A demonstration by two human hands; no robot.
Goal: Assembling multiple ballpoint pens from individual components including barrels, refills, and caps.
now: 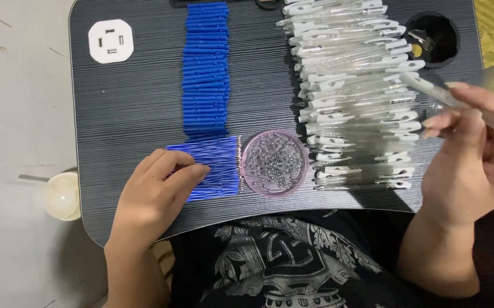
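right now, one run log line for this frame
left hand: on blue refills | right hand: holding clear pen barrel | pink dish: between refills and barrel pile

Free bench [136, 97] strip between white socket block [110, 40] and blue stick column [205, 68], open down to left hand [156, 191]. Centre lane between the blue column and clear pen-barrel stack [355, 91] is passable, but pink bead dish [275, 163] plugs its near end. Right hand [475, 154] overhangs the stack's right edge, just below black cup hole [432, 39].

Clear pen barrel [458, 102] blurred; right-edge end cut off
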